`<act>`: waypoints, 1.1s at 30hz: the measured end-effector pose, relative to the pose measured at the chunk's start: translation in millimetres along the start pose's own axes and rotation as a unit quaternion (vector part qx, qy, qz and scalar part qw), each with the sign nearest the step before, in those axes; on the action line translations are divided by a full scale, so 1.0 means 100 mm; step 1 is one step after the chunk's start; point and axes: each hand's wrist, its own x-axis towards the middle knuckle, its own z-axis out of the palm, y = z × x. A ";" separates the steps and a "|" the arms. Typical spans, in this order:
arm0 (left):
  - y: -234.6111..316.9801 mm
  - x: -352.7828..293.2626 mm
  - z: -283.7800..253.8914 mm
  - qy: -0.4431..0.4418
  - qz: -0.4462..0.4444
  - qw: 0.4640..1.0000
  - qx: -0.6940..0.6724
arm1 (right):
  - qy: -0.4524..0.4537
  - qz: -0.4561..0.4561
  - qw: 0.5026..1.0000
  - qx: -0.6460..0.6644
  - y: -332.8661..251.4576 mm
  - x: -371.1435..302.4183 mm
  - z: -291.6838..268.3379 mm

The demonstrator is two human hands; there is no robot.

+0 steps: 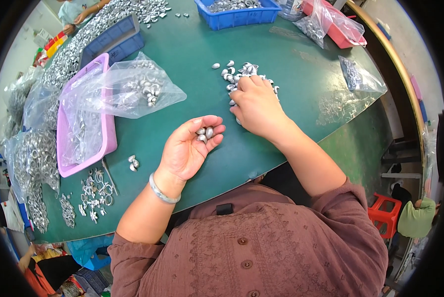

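The left hand [187, 149], palm up, has its grip curled around a few silver pieces [205, 133] above the green bench [192, 64], while the right hand [260, 106] is down on a loose silver pile [231, 78], its fingertips hidden, so I cannot tell whether that grip is apart or clamped. Dark marks resembling writing show on a blue-grey crate [125, 42] beyond the lilac basket [110, 136], whose edge a clear bag [150, 91] overlaps.
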 end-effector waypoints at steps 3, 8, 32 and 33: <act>0.01 0.00 -0.04 0.011 -0.001 1.000 0.005 | -0.028 -0.012 0.998 -0.048 -0.03 0.04 0.00; 0.01 0.00 -0.02 0.030 0.009 0.999 0.028 | -0.043 -0.016 0.997 -0.070 -0.02 0.09 0.04; -0.03 -0.07 0.12 0.058 0.028 0.980 0.188 | -0.098 0.238 0.619 0.742 -0.27 -0.16 -0.14; -0.03 -0.07 0.11 0.054 0.028 0.981 0.184 | -0.098 0.237 0.625 0.737 -0.28 -0.16 -0.14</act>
